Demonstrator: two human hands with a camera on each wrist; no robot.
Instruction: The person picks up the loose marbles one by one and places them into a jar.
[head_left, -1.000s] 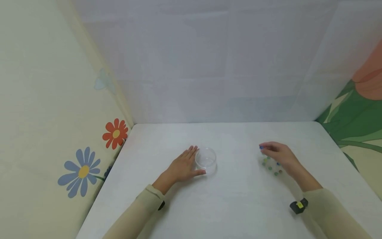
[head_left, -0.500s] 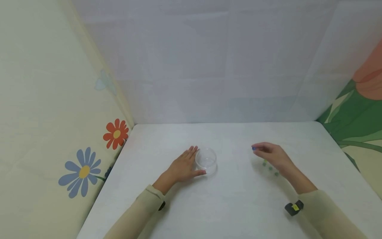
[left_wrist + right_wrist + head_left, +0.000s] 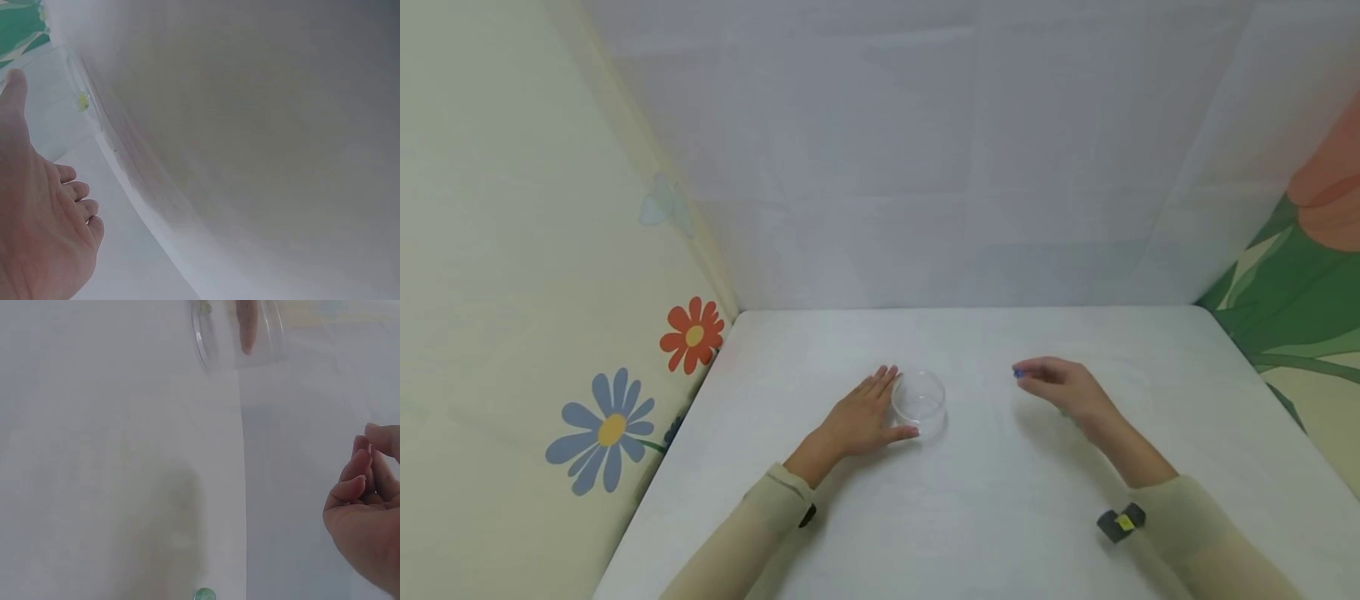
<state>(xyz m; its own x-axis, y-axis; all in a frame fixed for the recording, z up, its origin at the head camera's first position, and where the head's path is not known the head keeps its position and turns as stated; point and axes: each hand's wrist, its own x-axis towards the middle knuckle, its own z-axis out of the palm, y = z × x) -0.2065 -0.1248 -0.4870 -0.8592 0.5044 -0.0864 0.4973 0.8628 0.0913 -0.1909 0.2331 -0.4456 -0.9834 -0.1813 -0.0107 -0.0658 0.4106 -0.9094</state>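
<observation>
A clear round container point(image 3: 919, 400) stands on the white table, its near wall also visible in the right wrist view. My left hand point(image 3: 859, 421) rests beside it, fingers straight along its left side and thumb at its front. Through the clear wall in the left wrist view shows a yellow-green marble point(image 3: 82, 101). To the right of the container, my right hand point(image 3: 1067, 390) pinches a small blue marble point(image 3: 1018, 372) between thumb and fingertips, above the table. In the right wrist view the curled fingers hide the marble.
A green marble point(image 3: 204, 594) lies on the table at the bottom of the right wrist view. Others are hidden under the right hand in the head view. A white cloth wall point(image 3: 962, 167) rises behind the table point(image 3: 970, 517), with flower-printed sheets at both sides.
My right hand has moved left, carrying the blue marble toward the container. Its hand and forearm now cover most of the loose marbles. The left hand and the container have stayed put.
</observation>
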